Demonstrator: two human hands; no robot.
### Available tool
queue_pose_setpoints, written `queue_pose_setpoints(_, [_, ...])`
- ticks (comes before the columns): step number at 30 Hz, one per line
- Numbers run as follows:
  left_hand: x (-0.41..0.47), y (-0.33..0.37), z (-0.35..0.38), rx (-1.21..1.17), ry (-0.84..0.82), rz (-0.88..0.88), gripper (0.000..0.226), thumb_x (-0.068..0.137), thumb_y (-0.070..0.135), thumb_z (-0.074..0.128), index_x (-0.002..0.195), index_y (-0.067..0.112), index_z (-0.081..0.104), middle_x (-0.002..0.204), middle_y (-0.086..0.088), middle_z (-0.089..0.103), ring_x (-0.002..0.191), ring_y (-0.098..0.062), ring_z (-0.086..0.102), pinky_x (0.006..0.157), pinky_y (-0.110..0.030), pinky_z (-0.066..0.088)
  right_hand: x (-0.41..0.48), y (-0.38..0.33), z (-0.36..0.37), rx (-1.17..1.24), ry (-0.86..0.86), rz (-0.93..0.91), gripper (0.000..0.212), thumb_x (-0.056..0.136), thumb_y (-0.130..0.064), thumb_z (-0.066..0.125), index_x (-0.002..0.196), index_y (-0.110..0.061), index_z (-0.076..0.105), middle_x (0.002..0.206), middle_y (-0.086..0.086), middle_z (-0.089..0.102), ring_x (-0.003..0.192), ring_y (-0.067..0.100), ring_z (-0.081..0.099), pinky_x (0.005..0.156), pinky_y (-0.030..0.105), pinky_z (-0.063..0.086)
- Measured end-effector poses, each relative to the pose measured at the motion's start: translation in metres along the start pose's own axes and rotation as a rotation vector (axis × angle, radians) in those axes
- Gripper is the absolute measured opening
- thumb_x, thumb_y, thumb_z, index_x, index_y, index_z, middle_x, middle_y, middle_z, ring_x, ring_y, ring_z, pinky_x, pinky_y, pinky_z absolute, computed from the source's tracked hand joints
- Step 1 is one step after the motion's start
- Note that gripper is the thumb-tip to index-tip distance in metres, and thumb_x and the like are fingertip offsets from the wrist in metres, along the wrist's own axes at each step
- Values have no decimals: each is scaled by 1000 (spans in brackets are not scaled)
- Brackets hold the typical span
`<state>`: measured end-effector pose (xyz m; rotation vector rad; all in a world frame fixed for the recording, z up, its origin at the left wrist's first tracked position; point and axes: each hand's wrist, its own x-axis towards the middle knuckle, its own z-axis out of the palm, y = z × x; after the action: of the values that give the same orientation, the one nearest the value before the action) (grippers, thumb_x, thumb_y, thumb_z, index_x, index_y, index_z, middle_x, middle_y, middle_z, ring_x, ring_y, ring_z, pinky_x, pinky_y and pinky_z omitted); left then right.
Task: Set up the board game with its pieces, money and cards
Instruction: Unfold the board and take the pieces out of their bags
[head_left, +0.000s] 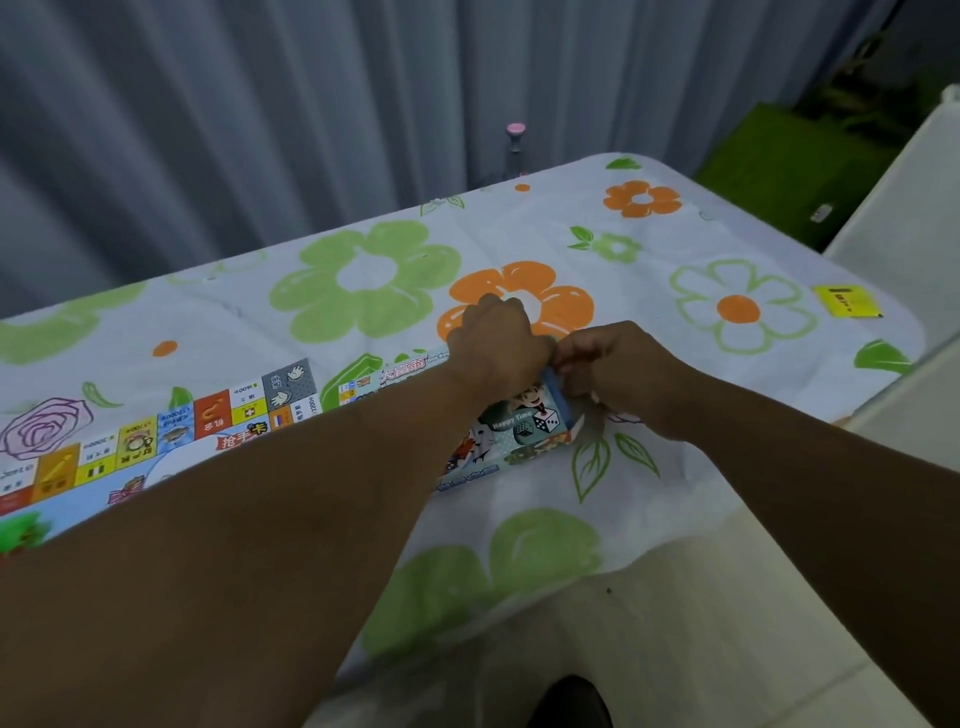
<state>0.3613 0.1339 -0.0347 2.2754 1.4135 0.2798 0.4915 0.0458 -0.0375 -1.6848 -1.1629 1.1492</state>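
I am looking down at 2 bare arms reaching across the tabletop (691, 244), which is wearing a flowered cloth (363, 270) in green and orange. The game box (524, 428) is lying flat near the front edge, right of the middle, its printed top showing 2 dice and the words Happy Time. Both hands are sitting at its far right end. The left hand (493, 338) is arching over the box from above, its grip curled down onto that end, with the fingertips hiding behind the knuckles. The right hand (618, 376) is sitting just beside it, touching it, its grip pinching the blue-edged end of the box. The game board (156, 441) is lying unfolded on the left part of the tabletop, its rim of coloured squares facing me. Its right corner is running under the left forearm, near the box; whether the 2 are touching I cannot tell. A yellow packet (847, 301) is resting well apart at the right edge. A grey curtain (208, 130) is hanging behind.
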Motion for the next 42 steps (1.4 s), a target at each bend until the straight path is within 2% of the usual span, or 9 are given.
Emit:
queue_pose_setpoints(5, [-3,5,-4,-19,-4,-2,30,85,26,64,103,3,60,120,-16,51,111,-36,51,92,-49,47,-4,2,1,-37,0,17,15,91,10,59,95,4,72,62,5,68,44,9,57,41,17,42])
queue_pose_setpoints(8, [-5,7,-7,-39,2,-9,32,82,21,64,100,-5,59,115,-22,55,107,-41,53,85,-50,48,-7,-1,6,-48,-5,11,11,91,7,61,95,6,71,86,29,70,65,30,64,56,31,51])
queue_pose_setpoints(12, [-5,7,-13,-52,25,-3,32,83,23,66,103,-2,60,116,-20,54,108,-38,53,85,-48,47,-9,-5,8,-21,72,12,14,90,5,64,87,-7,71,73,13,65,39,7,51,37,15,36])
queue_pose_setpoints(19, [-8,13,-38,-96,155,-41,27,82,24,63,97,2,60,110,-17,57,104,-35,55,85,-47,51,-18,-14,2,94,270,45,41,85,3,64,121,-17,62,119,8,53,80,26,58,72,47,55])
queue_pose_setpoints(21, [-10,15,-48,-165,213,-76,32,81,24,64,100,-1,61,111,-19,57,104,-36,55,84,-48,51,-22,-20,0,251,270,82,40,88,-1,66,125,-15,59,115,10,55,85,26,63,80,51,61])
queue_pose_setpoints(28, [-25,20,-75,-445,418,-139,39,79,23,68,114,8,61,120,-11,54,112,-32,53,94,-47,48,-24,-59,-1,325,365,-27,22,88,-7,74,107,2,65,88,17,65,69,25,68,67,42,61])
queue_pose_setpoints(31, [-36,14,-77,-537,452,-105,46,80,21,72,122,15,55,121,-5,54,114,-28,53,96,-45,47,-25,-75,5,224,416,-81,7,85,-1,74,91,-3,70,80,13,67,68,24,64,68,39,58])
queue_pose_setpoints(35, [-42,5,-88,-610,467,-103,53,81,23,76,127,17,48,119,-7,57,112,-30,56,95,-47,48,-22,-93,13,160,470,-156,20,84,4,73,76,-13,69,69,2,65,55,9,61,52,24,52])
queue_pose_setpoints(42, [-57,-13,-99,-703,473,-118,24,91,31,69,87,7,68,103,-20,65,100,-37,64,92,-50,52,-17,-126,29,139,495,-248,16,89,-2,71,80,-14,71,82,1,67,80,21,63,75,36,59])
